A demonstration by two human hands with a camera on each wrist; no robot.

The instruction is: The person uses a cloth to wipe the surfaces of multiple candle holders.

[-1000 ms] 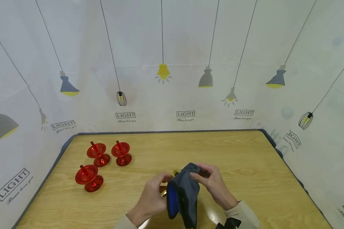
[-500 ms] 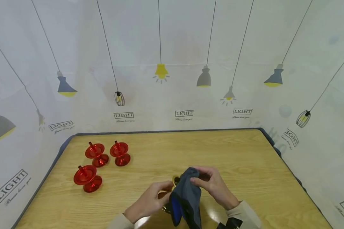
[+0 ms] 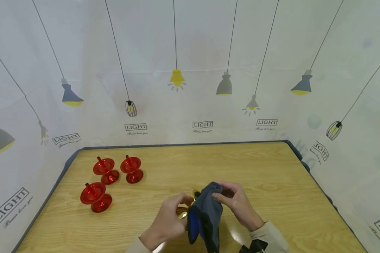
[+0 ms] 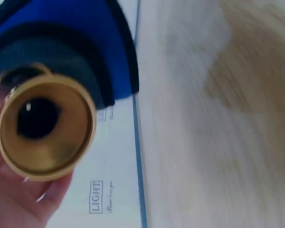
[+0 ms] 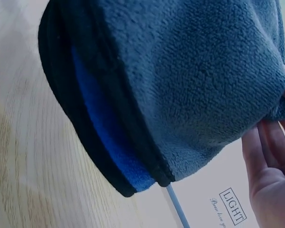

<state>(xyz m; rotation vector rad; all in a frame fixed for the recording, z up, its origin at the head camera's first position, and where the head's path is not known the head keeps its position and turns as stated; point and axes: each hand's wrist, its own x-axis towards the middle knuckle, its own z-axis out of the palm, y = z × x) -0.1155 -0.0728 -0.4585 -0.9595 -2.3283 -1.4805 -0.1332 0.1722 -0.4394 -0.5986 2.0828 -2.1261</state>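
My left hand (image 3: 168, 218) grips a shiny gold metal piece (image 3: 182, 212). In the left wrist view, this gold piece (image 4: 47, 156) turns a round, hollow end towards the camera, dark at its centre. Beside it hangs a folded grey-blue cloth (image 3: 207, 207) with black edging and a bright blue inner face. My right hand (image 3: 239, 205) pinches the cloth's upper right side between thumb and fingers. The cloth covers part of the gold piece. Up close in the right wrist view, the cloth (image 5: 194, 80) looks fuzzy and hides the gold piece entirely.
Three red metal stands, each with a dish over a flared foot, are on the left of the wooden table (image 3: 272, 182): a front one (image 3: 96, 196), a back left one (image 3: 106, 170) and a back right one (image 3: 132, 169). Patterned white curtains (image 3: 164, 105) enclose the table.
Both hands dip slightly with the gold piece and cloth, then come up again. The left hand shifts its hold a little. The head view drifts slightly; the red stands stay put.
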